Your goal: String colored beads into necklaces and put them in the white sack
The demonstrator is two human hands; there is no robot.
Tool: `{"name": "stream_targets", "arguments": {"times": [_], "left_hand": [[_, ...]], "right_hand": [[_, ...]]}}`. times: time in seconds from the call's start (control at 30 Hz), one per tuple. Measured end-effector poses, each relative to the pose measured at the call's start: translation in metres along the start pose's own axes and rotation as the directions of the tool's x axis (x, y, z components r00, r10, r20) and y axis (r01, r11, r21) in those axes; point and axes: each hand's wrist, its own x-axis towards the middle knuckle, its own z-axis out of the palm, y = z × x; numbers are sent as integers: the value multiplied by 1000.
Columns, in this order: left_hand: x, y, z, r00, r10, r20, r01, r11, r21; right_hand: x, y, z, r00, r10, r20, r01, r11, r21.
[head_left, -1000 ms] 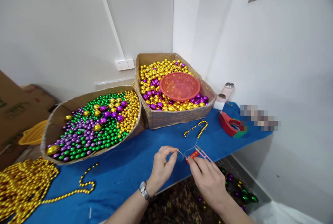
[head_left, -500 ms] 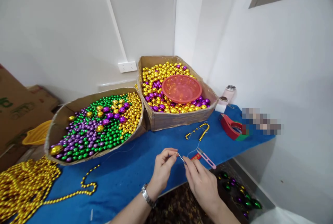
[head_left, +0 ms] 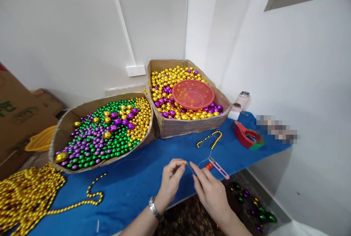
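Observation:
My left hand point(head_left: 172, 177), with a metal watch point(head_left: 155, 208) on its wrist, pinches thumb and forefinger together. What lies between those fingertips is too small to make out. Close beside it, my right hand point(head_left: 210, 188) is closed on a thin metal needle point(head_left: 191, 169), which slants between the two hands with its upper end at my left fingertips. Just beyond the right hand lie pink thread snips point(head_left: 221, 170) and a small red packet point(head_left: 208, 165). A pale thread point(head_left: 210, 153) runs from near them toward a short string of gold beads point(head_left: 217, 141) on the blue cloth.
Two cardboard boxes of loose beads, one low point(head_left: 153, 138) and one taller point(head_left: 189, 124), stand behind; a red plastic bowl point(head_left: 193, 95) rests in the taller one. Gold bead strands point(head_left: 27, 195) pile up at left. A red tape dispenser point(head_left: 242, 135) sits right on the blue cloth point(head_left: 131, 192).
My right forefinger has moved up along the needle, closer to my left fingertips. The left hand keeps its pinch. The whole view has shifted slightly.

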Motion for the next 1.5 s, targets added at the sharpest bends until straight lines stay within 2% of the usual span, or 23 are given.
{"name": "stream_targets", "arguments": {"times": [0.13, 0.4, 0.73, 0.87, 0.93, 0.97, 1.0, 1.03, 1.07, 1.1, 1.13, 1.23, 1.3, 1.37, 1.43, 1.5], "left_hand": [[-3, -2, 1, 995, -96, 40, 100, 988, -114], [-4, 5, 1, 982, -178, 57, 187, 955, -230], [-3, -1, 3, 971, -233, 48, 236, 923, -305], [-3, -1, 2, 977, -214, 9, 208, 935, -287], [-4, 0, 0, 974, -224, 41, 224, 909, -352], [-4, 0, -2, 969, -238, 70, 245, 878, -412], [-3, 1, -5, 962, -255, 100, 271, 833, -482], [-2, 1, -8, 954, -271, 125, 294, 778, -556], [-1, 1, -13, 948, -284, 144, 310, 715, -626], [1, 2, -18, 944, -292, 153, 314, 652, -690], [4, 2, -25, 943, -296, 155, 308, 591, -746], [11, 5, -43, 952, -277, 130, 249, 455, -855], [13, 8, -53, 968, -227, 110, 202, 437, -876], [12, 9, -58, 981, -155, 112, 178, 522, -834], [10, 9, -58, 987, -100, 124, 158, 700, -697], [7, 6, -55, 989, -67, 131, 123, 866, -485]], "right_hand": [[-2, 0, 4, 997, -45, 62, 47, 998, -33], [-5, 0, 3, 998, -66, 3, 66, 996, -61], [-6, -1, 2, 997, -81, -9, 80, 993, -85], [-5, 4, 5, 1000, -4, 15, 4, 1000, 2], [0, 12, 6, 993, 113, 42, -118, 975, 189], [3, 17, 7, 977, 198, 83, -214, 904, 370], [6, 23, 8, 947, 282, 154, -318, 758, 569], [10, 30, 8, 908, 341, 244, -403, 552, 730], [14, 38, 8, 869, 370, 329, -455, 337, 824], [19, 45, 8, 840, 378, 390, -475, 163, 865], [24, 53, 7, 822, 384, 420, -473, 52, 879], [42, 73, 0, 818, 407, 406, -418, -63, 906], [57, 84, -8, 824, 404, 397, -376, -133, 917], [75, 93, -18, 836, 395, 381, -336, -182, 924], [95, 98, -30, 849, 391, 354, -278, -240, 930], [117, 99, -42, 867, 381, 321, -218, -289, 932]]}}
